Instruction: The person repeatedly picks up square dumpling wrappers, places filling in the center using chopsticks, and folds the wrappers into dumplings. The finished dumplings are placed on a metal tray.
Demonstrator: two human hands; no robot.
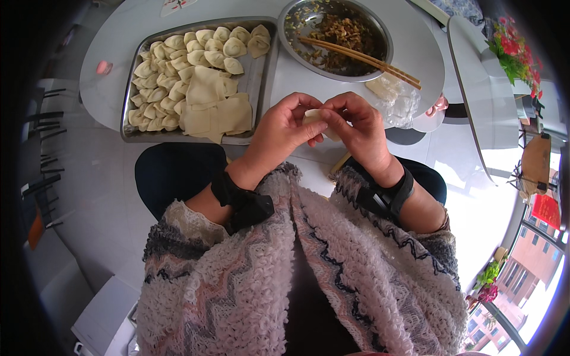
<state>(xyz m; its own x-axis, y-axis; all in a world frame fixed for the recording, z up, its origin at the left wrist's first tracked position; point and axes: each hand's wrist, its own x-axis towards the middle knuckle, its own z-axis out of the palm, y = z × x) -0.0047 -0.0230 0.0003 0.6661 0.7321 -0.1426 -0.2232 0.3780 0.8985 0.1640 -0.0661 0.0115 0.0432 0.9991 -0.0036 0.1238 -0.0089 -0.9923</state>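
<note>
Between my two hands, over the near edge of the table, is a small folded wonton (313,117) of pale dough, partly hidden by my fingers. My left hand (288,121) is closed on its left side, and my right hand (356,121) pinches it from the right. To the left lies a metal tray (256,77) with rows of folded wontons (160,89). Flat square wrappers (217,110) rest in its near right part, overlapping some wontons. Beyond my hands stands a steel bowl (297,44) with chopped filling (347,32) in it.
A pair of wooden chopsticks (368,59) lies across the bowl, their ends past its right rim. Beside it is a clear plastic bag (401,104) with pale wrappers. A small pink object (104,67) sits on the white table (98,35) at left. Dark seats are below the table's edge.
</note>
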